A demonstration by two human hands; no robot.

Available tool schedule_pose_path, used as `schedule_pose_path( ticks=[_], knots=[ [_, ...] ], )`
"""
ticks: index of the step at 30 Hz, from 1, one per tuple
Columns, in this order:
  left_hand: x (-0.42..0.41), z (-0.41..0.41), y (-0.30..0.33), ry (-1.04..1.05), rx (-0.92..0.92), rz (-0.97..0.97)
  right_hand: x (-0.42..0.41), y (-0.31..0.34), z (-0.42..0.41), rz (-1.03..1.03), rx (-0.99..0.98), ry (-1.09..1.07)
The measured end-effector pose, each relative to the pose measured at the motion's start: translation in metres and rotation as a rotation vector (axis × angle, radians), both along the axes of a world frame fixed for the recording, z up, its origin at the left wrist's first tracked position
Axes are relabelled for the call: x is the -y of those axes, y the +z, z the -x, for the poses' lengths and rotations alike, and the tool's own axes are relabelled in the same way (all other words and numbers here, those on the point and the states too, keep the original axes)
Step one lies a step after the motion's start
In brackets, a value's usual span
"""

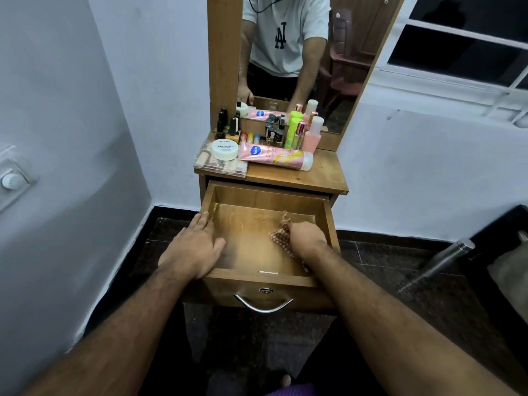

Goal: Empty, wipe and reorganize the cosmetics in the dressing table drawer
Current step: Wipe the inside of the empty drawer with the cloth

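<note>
Nearest the camera, two bare forearms reach forward over a dark floor [385, 270] toward the pulled-out drawer [264, 277], whose front carries a curved metal handle [263, 305] below a small lock.

The left hand [195, 247] lies flat on the drawer's left side wall, fingers straight and gripping nothing. The right hand [307, 237] sits inside the drawer near its right wall, fingers curled around a bunched, spotted cloth [279, 234] that it presses against the wooden bottom. The bottom holds nothing else (only pale streaks show on the wood).

Beyond the drawer, the worktop [320, 178] carries the cosmetics. A clear plastic case [220, 168] of small items sits at the left front edge with a white nail polish remover tub [225, 149] on top. Just beside it lies a pink lotion tube [275, 156] on its side. Behind these stand small nail polish bottles [228, 125], a lime-green bottle [292, 130] and a pink bottle with a white cap [313, 135].

At the back rises the mirror [288, 52], reflecting a person in a white T-shirt.
</note>
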State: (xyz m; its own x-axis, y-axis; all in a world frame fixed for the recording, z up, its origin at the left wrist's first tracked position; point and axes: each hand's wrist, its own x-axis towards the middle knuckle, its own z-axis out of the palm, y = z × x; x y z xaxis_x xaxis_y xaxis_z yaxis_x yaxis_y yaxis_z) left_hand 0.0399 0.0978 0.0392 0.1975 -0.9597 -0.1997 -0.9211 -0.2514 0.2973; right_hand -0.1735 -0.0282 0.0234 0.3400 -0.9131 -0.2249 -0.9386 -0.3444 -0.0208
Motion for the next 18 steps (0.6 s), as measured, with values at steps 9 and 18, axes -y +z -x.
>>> schedule_pose_path(
  ticks=[9,18],
  knots=[
    [0.001,-0.002,-0.002,0.003,-0.017,0.02,0.018,0.006,-0.049,-0.165,0.09,-0.07],
    [-0.001,0.001,0.004,-0.002,-0.025,0.016,-0.008,-0.001,-0.081,-0.213,0.032,0.245]
  ],
)
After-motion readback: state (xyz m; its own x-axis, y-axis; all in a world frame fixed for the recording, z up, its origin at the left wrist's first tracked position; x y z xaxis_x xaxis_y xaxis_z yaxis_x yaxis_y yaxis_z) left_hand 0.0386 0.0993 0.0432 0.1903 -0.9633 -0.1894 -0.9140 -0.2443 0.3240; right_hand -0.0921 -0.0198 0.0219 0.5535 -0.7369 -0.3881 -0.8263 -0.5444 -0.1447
